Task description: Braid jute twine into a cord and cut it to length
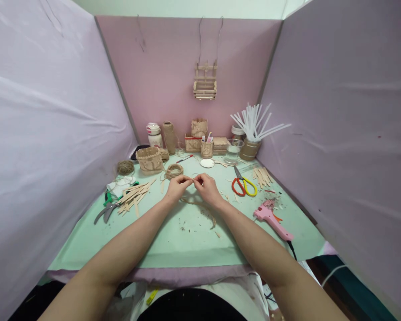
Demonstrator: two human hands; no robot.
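Observation:
Over the middle of the table, my left hand (177, 187) and my right hand (207, 186) meet at the fingertips. Both are closed in a pinch on what looks like a thin strand of twine, mostly hidden by the fingers. A loose length of brown twine (197, 203) curves across the cloth just below the hands. Behind my left hand lies a coil of twine (174, 170). To the right of my right hand rest scissors (244, 186) with one red and one yellow handle.
Flat wooden sticks (135, 196) and shears (106, 212) lie at left, near a woven-look basket (149, 160). A pink glue gun (273, 220) lies at right. White glue sticks (252, 125) stand in a brown pot beside a water cup (233, 152). A small wooden rack (205, 84) hangs behind.

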